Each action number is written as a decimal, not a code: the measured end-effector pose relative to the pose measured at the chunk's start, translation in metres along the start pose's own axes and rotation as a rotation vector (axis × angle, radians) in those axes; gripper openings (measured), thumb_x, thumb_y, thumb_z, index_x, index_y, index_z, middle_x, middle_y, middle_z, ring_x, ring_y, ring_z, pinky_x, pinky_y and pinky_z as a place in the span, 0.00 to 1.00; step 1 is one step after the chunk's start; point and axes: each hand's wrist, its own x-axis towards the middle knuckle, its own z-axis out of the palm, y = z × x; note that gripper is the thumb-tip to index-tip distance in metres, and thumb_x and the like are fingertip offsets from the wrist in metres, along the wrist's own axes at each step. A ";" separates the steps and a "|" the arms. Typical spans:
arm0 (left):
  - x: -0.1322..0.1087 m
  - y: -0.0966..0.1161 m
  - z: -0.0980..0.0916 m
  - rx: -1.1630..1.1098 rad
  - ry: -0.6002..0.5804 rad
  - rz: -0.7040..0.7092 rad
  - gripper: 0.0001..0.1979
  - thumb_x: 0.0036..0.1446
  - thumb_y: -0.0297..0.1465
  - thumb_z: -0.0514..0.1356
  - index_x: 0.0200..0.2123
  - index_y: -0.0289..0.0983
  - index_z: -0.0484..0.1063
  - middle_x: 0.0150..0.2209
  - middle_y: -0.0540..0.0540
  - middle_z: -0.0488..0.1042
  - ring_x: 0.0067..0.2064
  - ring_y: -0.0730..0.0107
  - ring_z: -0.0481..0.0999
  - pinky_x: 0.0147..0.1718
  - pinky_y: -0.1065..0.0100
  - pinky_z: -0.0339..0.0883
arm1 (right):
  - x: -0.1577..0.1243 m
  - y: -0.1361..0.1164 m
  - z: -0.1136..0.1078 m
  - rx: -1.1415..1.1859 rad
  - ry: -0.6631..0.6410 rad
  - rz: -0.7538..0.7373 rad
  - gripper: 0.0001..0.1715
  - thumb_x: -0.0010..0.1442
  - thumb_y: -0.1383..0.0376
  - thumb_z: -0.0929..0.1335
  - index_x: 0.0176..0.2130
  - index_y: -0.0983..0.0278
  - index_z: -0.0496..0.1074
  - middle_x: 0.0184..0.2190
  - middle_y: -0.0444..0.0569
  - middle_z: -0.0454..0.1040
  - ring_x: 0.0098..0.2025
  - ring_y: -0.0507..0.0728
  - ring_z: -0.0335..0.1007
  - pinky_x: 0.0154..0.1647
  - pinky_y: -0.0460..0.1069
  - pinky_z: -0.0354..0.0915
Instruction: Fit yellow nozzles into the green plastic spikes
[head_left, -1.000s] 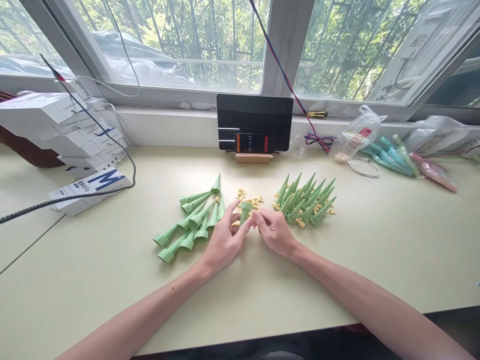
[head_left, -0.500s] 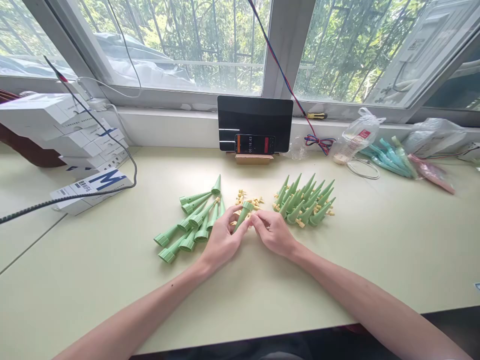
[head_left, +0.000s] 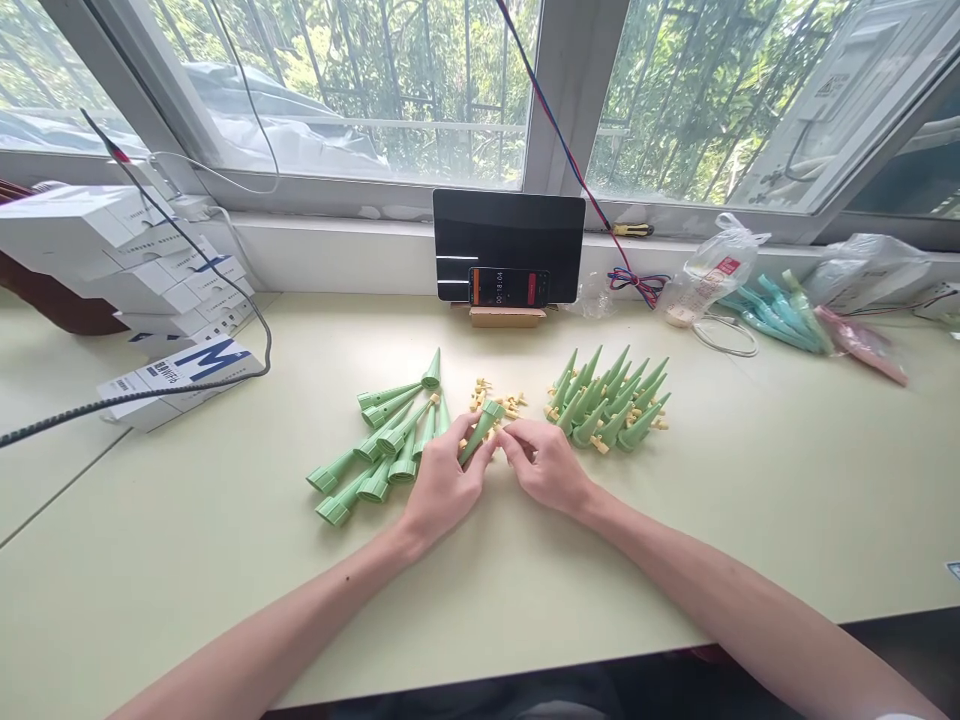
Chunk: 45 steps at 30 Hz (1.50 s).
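Note:
My left hand (head_left: 448, 478) is closed around a green plastic watering spike (head_left: 480, 432), its wide capped end up and its tip angled down toward my palm. Against the spike's side, the thumb and fingertips of my right hand (head_left: 546, 462) are pinched together; what they hold is hidden. Just behind the hands lies a small pile of yellow valves (head_left: 513, 402). On the left, several green spikes (head_left: 335, 470) lie loosely, most on their sides. To the right, a tight group of green spikes (head_left: 611, 400) stands points up, with yellow valves sticking out of their sides.
A phone (head_left: 508, 288) showing a timer leans on a dark tablet (head_left: 510, 225) at the back. White boxes (head_left: 172, 265) are stacked at the left, with a black cable (head_left: 259, 330) in front. Plastic bags (head_left: 712, 275) and teal tubes (head_left: 784, 315) lie at the back right.
The spike has tilted slightly lower in my left hand. My right fingertips stay pressed together at its side.

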 end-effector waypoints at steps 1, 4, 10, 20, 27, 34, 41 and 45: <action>0.000 0.000 0.000 0.026 -0.001 0.011 0.10 0.62 0.36 0.57 0.43 0.38 0.72 0.31 0.49 0.73 0.29 0.71 0.70 0.29 0.71 0.62 | 0.000 0.000 0.000 -0.003 0.000 -0.003 0.19 0.68 0.61 0.61 0.27 0.63 0.65 0.21 0.43 0.61 0.23 0.51 0.52 0.26 0.48 0.52; -0.001 0.000 0.000 0.111 0.007 0.049 0.08 0.63 0.34 0.55 0.35 0.37 0.70 0.26 0.52 0.67 0.25 0.74 0.61 0.27 0.72 0.57 | 0.000 0.000 -0.001 -0.009 0.002 -0.017 0.18 0.69 0.63 0.61 0.27 0.63 0.65 0.22 0.43 0.63 0.24 0.51 0.53 0.26 0.48 0.53; 0.000 -0.001 0.000 0.187 0.020 0.086 0.09 0.63 0.32 0.55 0.30 0.37 0.65 0.24 0.54 0.64 0.24 0.76 0.56 0.24 0.72 0.53 | 0.000 0.001 -0.001 -0.052 0.024 -0.076 0.18 0.68 0.66 0.61 0.25 0.63 0.63 0.22 0.43 0.63 0.24 0.51 0.53 0.27 0.48 0.53; -0.001 -0.001 0.000 0.206 -0.001 0.069 0.07 0.63 0.33 0.55 0.36 0.36 0.69 0.25 0.54 0.63 0.23 0.77 0.56 0.25 0.73 0.54 | 0.001 0.002 0.001 -0.113 0.077 -0.117 0.18 0.68 0.67 0.62 0.25 0.63 0.61 0.23 0.43 0.61 0.25 0.52 0.55 0.28 0.47 0.54; -0.001 -0.002 0.002 0.020 0.027 -0.037 0.21 0.67 0.40 0.52 0.59 0.38 0.63 0.30 0.50 0.70 0.28 0.72 0.70 0.26 0.73 0.62 | 0.001 -0.001 -0.001 -0.039 0.131 -0.069 0.12 0.69 0.64 0.63 0.34 0.64 0.71 0.26 0.45 0.68 0.27 0.52 0.60 0.31 0.48 0.59; -0.001 -0.004 0.002 -0.124 -0.059 -0.108 0.25 0.66 0.43 0.52 0.63 0.41 0.58 0.30 0.51 0.72 0.18 0.79 0.63 0.19 0.73 0.61 | 0.001 0.002 0.002 0.077 0.098 0.028 0.13 0.69 0.60 0.62 0.36 0.63 0.70 0.30 0.48 0.71 0.29 0.53 0.64 0.31 0.48 0.62; -0.002 -0.007 0.003 -0.263 -0.108 -0.120 0.20 0.65 0.42 0.55 0.57 0.44 0.58 0.29 0.54 0.70 0.16 0.79 0.65 0.16 0.74 0.62 | 0.000 0.002 -0.002 0.169 0.022 0.142 0.16 0.69 0.57 0.62 0.31 0.62 0.65 0.19 0.42 0.65 0.21 0.51 0.59 0.25 0.48 0.59; -0.003 -0.008 0.003 -0.289 -0.115 -0.108 0.19 0.65 0.41 0.56 0.56 0.44 0.58 0.28 0.54 0.69 0.17 0.79 0.66 0.16 0.74 0.63 | 0.002 0.000 -0.003 0.476 -0.083 0.290 0.21 0.68 0.53 0.63 0.27 0.61 0.61 0.15 0.39 0.62 0.15 0.49 0.57 0.17 0.45 0.55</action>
